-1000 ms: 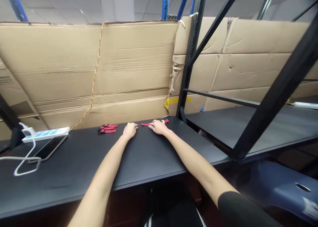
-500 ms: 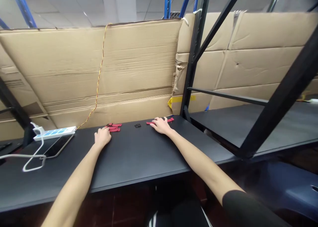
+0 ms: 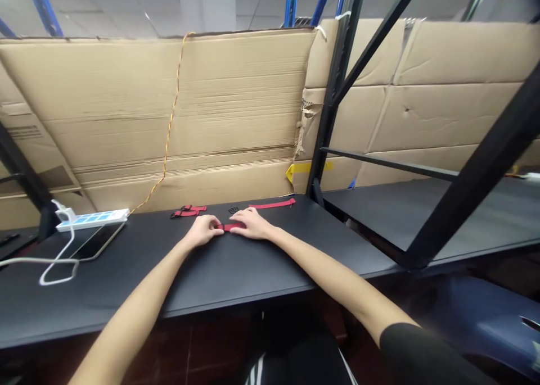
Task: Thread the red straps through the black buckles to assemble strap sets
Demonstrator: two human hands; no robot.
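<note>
My left hand [image 3: 204, 230] and my right hand [image 3: 253, 224] meet near the back of the black table [image 3: 253, 272]. Between them, a short red strap [image 3: 231, 226] lies low on the tabletop, with the fingers of both hands on it. Behind my right hand stretches a long, thin red strap [image 3: 272, 204], touching neither hand. Farther left, a red strap bundle with a black buckle [image 3: 188, 211] sits beyond my left hand. A tiny black clip [image 3: 233, 210] rests just behind the fingers.
A white power strip [image 3: 91, 220] and a dark smartphone [image 3: 95, 242] lie at the table's left, with a white cable [image 3: 59, 268] looping over the edge. Cardboard sheets [image 3: 169, 121] line the back. A black shelf frame [image 3: 333, 121] rises to the right.
Both hands have slid toward each other. A short red strap now lies between them, apart from the left bundle. The long strap has come free of my right hand.
</note>
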